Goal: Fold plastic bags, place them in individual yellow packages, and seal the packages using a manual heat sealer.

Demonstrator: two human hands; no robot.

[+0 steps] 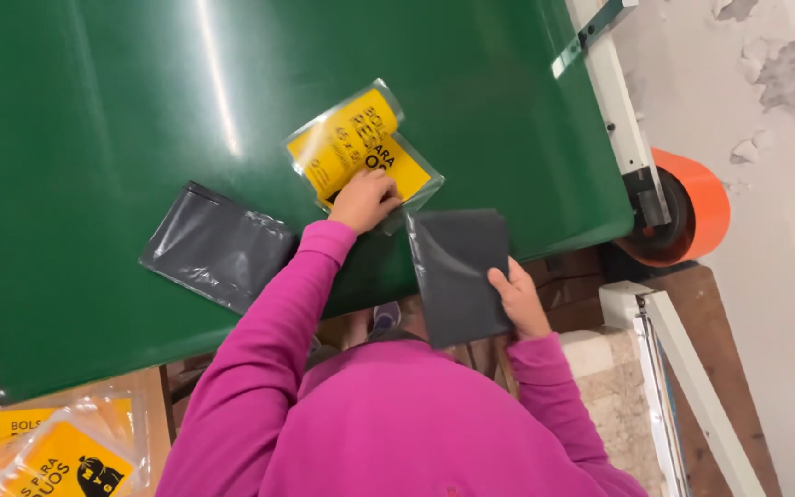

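Left hand (363, 199) flat, pressing clear packet with yellow label (361, 147) on green counter (94, 120). Right hand (519, 299) grasping dark grey folded bag (457, 271). Another grey bag (218, 244) lies left of left hand.

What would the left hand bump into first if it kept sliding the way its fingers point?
The left hand already rests on the yellow packet. Going straight on, it would probably cross that packet, then only bare green table.
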